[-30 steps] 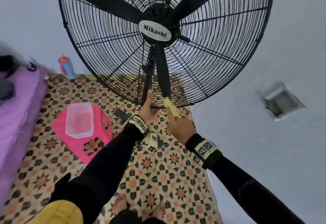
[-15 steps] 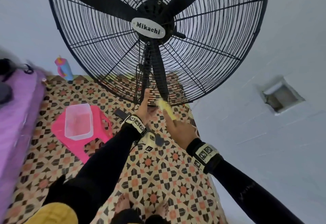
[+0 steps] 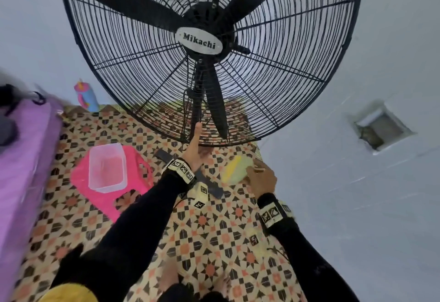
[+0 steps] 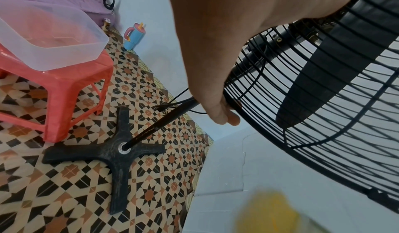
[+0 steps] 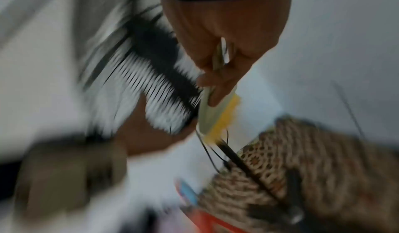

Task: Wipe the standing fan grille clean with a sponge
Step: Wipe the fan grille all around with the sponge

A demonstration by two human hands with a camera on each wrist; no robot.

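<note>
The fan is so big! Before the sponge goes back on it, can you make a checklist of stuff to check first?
1. Fan blades standing still: ok, they look sharp, not blurred.
2. Left hand steadying the fan: ok, its fingers curl round the bottom rim of the grille.
3. Right hand holding the sponge: ok, fingers pinch it.
4. Sponge touching the grille: not ok, in the head view it sits below the rim, off the wires.
5. Fan base flat on the floor: ok, the cross-shaped foot lies on the tiles.
6. Fan unplugged: cannot tell, a cord shows but no plug.
</note>
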